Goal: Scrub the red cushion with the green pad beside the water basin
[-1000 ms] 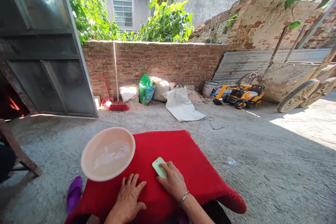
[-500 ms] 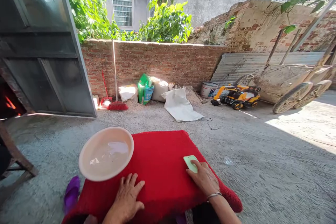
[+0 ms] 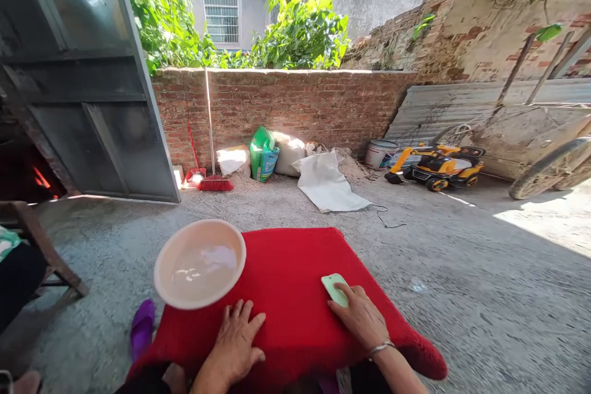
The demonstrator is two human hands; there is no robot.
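A thick red cloth (image 3: 295, 258) is spread out flat in front of me, its near edge hanging over. My left hand (image 3: 237, 335) lies open and palm down on its left part, fingers spread. On the right part, my right hand (image 3: 362, 317) is closed over a pale green scrub brush (image 3: 335, 289), pressing it against the cloth. The brush has a small hole at its far end; its underside is hidden. Just beyond my left hand, a pale pink basin (image 3: 164, 280) with water in it rests at the cloth's far left corner.
A purple slipper (image 3: 142, 326) shows left of the cloth, and a wooden chair (image 3: 55, 258) stands farther left with a person partly visible. A metal door (image 3: 101, 148), red broom (image 3: 217, 183), sacks (image 3: 290, 157) and yellow toy excavator (image 3: 438, 166) are farther back.
The view has turned slightly left, so most things sit farther right. Against the cloth, my right hand and the brush have shifted a little left. My left hand stays flat.
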